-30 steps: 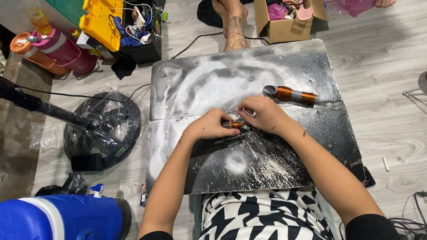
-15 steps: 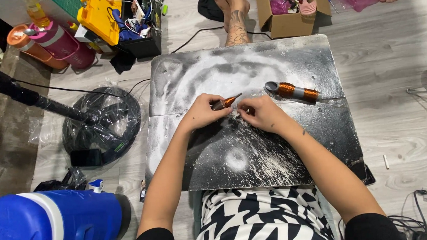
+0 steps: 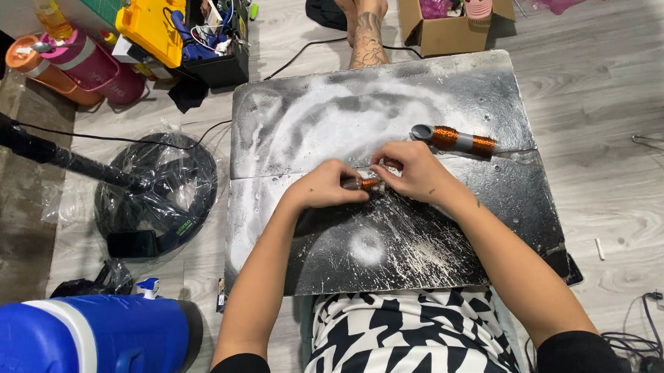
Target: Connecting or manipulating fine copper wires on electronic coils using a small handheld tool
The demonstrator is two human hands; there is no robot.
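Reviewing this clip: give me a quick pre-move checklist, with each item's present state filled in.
1. Both hands on the small orange piece: ok; left hand and right hand pinch it.
2. Piece over the black board: ok.
3. Copper coil tube apart from the hands: ok, lying just beyond the right hand.
4. Board surface clean: not ok, white dust.
5. Grip firmness: cannot tell, fingers hide it.

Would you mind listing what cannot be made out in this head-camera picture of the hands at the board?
- Small copper-wound piece: head view, mostly covered by the left hand and right hand; its shape is unclear.
- Fingertips of both hands: curled under, so the grip cannot be judged.
- Blue container: cut off by the bottom-left edge.
- Cardboard box contents: cut off by the top edge.
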